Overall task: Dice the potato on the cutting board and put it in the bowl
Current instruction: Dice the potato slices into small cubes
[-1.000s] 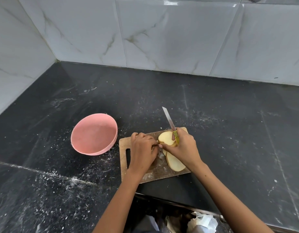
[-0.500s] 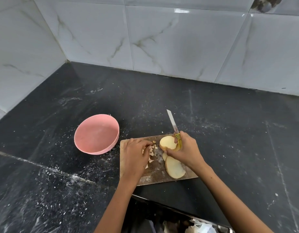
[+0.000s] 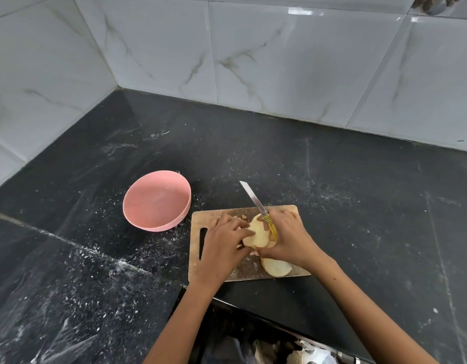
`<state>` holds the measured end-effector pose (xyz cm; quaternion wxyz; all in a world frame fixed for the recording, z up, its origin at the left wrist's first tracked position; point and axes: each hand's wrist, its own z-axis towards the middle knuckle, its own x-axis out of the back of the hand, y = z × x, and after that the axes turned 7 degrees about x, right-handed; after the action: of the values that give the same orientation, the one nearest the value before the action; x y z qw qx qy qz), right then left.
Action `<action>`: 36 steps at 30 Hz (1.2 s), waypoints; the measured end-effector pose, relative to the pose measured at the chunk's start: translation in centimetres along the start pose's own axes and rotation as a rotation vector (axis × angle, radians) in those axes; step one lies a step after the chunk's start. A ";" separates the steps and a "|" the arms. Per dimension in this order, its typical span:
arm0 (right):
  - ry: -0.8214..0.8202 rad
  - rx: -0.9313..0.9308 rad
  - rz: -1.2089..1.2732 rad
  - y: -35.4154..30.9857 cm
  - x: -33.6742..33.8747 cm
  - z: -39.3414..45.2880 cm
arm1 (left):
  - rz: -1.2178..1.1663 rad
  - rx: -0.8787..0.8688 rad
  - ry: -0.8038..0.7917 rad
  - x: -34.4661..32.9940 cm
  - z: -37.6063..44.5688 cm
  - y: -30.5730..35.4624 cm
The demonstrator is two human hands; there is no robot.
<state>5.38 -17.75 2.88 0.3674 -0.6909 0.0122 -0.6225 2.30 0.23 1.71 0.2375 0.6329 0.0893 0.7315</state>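
Right hand [image 3: 290, 236] grips knife [image 3: 253, 198], potato slice [image 3: 258, 232].

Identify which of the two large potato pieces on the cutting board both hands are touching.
The upper potato piece, between the left hand and right hand. The lower potato piece lies flat near the board's front edge, partly under the right wrist.
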 end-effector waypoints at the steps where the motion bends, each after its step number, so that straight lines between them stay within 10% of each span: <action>1: -0.002 0.008 0.003 0.0 -0.2 -0.2 | 0.015 -0.031 0.023 -0.4 -0.2 0.0; 10: 0.381 -0.182 0.015 -0.9 -2.5 -5.4 | -0.036 -0.045 0.384 -0.4 -1.7 0.0; 36: 0.278 -0.181 0.131 0.7 -1.1 -4.6 | 0.102 -0.110 0.534 0.0 -7.4 0.3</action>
<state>1.43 -20.06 1.34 0.3382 -0.6262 0.1642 -0.6831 -4.98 1.23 0.48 0.2022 0.4075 0.0769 0.8872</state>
